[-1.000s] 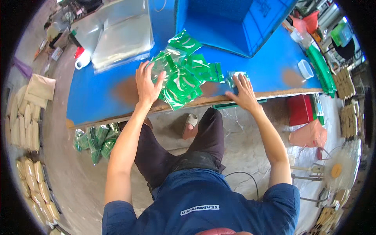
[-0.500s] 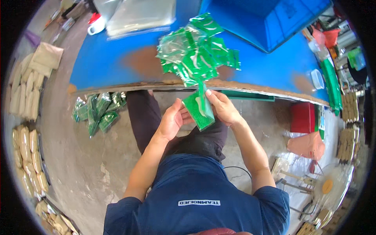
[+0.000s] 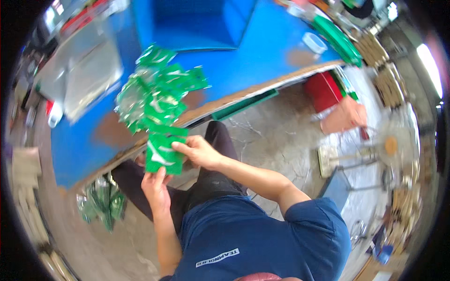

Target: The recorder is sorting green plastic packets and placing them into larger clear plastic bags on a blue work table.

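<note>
I hold a flat green packet [image 3: 160, 152] with pale streaks at the near edge of the blue table [image 3: 248, 77]. My left hand [image 3: 156, 189] pinches its lower edge between thumb and fingers. At its right side, the thumb of my right hand [image 3: 199, 151] presses on the packet's face, and the other fingers are behind it, partly hidden. Just beyond lies a loose pile of glossy green packets [image 3: 161, 105] in clear film, close against the held one.
A blue crate [image 3: 194, 33] stands behind the pile. Clear plastic sheets or bags [image 3: 82, 70] lie on the left, by a white cup [image 3: 55, 115]. A small white tub [image 3: 314, 43] sits far right. Below are bagged green packets [image 3: 102, 202], a red box [image 3: 323, 91] and a fan [image 3: 390, 146].
The view has swung to the right. The packet has turned to lie flatter, its face toward me. My left hand has shifted from its left side to its lower edge.
</note>
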Motion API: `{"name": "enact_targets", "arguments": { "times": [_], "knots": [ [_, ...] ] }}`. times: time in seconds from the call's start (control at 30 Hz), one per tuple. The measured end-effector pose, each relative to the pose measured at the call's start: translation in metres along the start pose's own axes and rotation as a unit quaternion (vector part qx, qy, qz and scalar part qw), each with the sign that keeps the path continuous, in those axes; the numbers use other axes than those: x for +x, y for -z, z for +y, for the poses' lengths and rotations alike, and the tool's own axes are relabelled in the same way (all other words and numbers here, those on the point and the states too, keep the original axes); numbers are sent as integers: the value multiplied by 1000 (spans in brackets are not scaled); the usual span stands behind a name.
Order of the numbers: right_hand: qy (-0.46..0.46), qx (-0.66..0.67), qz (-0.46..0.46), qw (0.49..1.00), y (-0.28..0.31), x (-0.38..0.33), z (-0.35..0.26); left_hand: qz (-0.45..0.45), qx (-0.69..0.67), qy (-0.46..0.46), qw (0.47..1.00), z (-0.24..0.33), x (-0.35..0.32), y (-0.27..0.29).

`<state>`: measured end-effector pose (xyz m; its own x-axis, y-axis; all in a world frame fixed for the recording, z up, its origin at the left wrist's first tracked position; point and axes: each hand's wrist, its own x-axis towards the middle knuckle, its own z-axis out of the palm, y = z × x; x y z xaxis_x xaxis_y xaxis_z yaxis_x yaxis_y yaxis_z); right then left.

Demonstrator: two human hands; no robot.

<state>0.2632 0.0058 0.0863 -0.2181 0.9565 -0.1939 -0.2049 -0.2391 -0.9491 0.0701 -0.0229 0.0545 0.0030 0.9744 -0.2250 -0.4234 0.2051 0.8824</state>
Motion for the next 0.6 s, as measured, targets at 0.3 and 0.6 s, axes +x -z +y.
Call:
{"name": "enact_targets", "arguments": {
  "times": [0.3, 0.6],
  "knots": [
    [25, 128, 39, 991, 3, 3, 21, -105, -38, 72, 991, 5, 20, 17],
    [83, 38, 28, 995, -45, 6, 7, -82, 349, -237, 903, 38, -43, -20]
  ]
}}
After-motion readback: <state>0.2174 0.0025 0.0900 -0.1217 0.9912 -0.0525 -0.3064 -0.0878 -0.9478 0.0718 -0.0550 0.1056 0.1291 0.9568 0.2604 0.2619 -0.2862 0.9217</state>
